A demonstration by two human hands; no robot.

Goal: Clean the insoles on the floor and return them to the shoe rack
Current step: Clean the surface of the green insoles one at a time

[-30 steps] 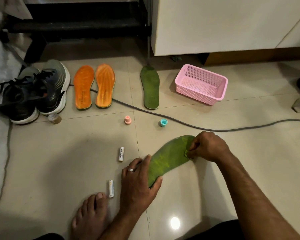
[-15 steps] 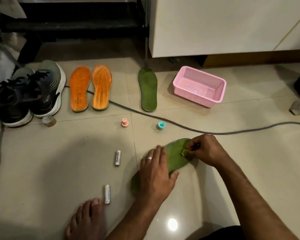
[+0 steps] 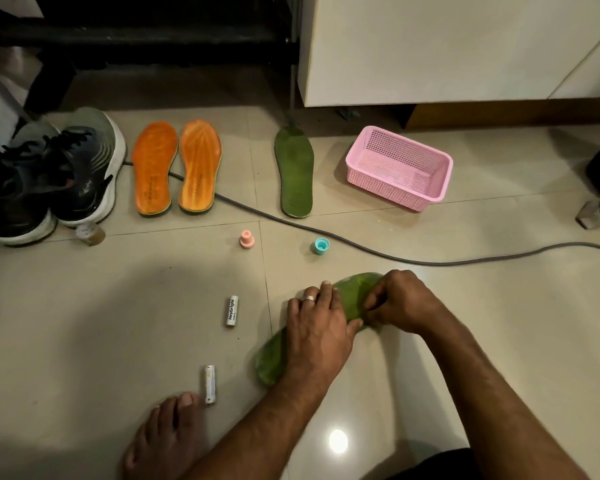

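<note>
Where the tiled floor (image 3: 84, 323) lies nearest the person, a green insole (image 3: 274, 362) rests flat and slantwise, its far end toward the grey cable (image 3: 378, 252). Left hand (image 3: 317, 329): fingers straight, palm pressing down on the middle of this insole, a ring on one finger. Right hand (image 3: 397, 301): fingers curled at the insole's far end; what they pinch is hidden, so whether they hold anything cannot be told.

Second green insole (image 3: 294, 171): flat on the floor farther off, just left of the pink basket (image 3: 399, 168), its heel close to the cable. Pair of orange insoles (image 3: 177, 168): side by side, left of the green one, the right one lying over the cable. Pair of dark sneakers (image 3: 49, 174): at the left edge, beside the orange pair, with a small brown bottle (image 3: 90, 233) at their soles.

Loose items between the insoles and the hands: pink cap (image 3: 247, 239), teal cap (image 3: 321, 245), a white battery (image 3: 232, 311) with dark lettering, a second battery (image 3: 210, 384) just beside a bare foot (image 3: 167, 434). White cabinet (image 3: 447, 46): behind the basket.
</note>
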